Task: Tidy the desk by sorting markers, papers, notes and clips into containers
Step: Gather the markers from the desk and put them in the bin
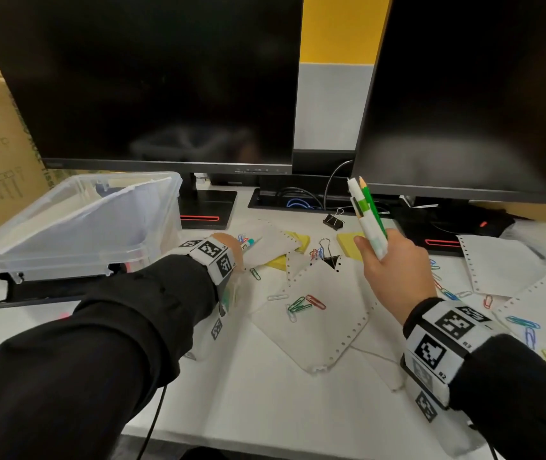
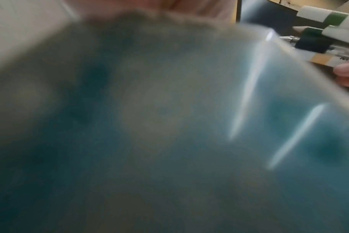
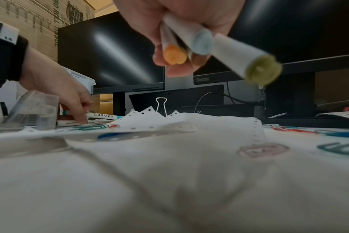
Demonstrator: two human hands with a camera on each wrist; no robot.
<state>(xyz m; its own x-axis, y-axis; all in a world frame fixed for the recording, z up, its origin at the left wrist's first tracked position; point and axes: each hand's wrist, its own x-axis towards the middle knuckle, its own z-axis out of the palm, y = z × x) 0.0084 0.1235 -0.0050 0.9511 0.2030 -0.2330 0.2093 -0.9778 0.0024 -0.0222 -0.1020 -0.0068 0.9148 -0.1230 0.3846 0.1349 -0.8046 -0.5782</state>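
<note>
The marker-gathering step is in hand. The right hand (image 1: 394, 270) is raised above the bench (image 1: 265, 393), its fingers and thumb clamped round a bundle of markers (image 1: 366, 217) with a green pencil among them, tips pointing up toward the monitors. The left hand (image 1: 228, 250) is low at the far side of the bench, fingertips pressed down beside a teal-capped marker (image 1: 248, 244) that lies against a sheet of perforated paper (image 1: 318, 313); the right wrist view shows the fingers curled downward there, but whether they already pinch that marker I cannot tell. A small clear cup (image 3: 36, 108) sits just beside this hand, and the large clear bin (image 1: 76, 224) stands to the left, some paper already in it. Paper clips (image 1: 305, 303), a binder clip (image 1: 334, 220) and yellow sticky notes (image 1: 348, 240) are scattered among the sheets, untouched. Next, I judge, the left hand needs a firm pinch on the loose marker before lifting, and the bundle wants a container; the blurred left wrist view adds nothing.
</note>
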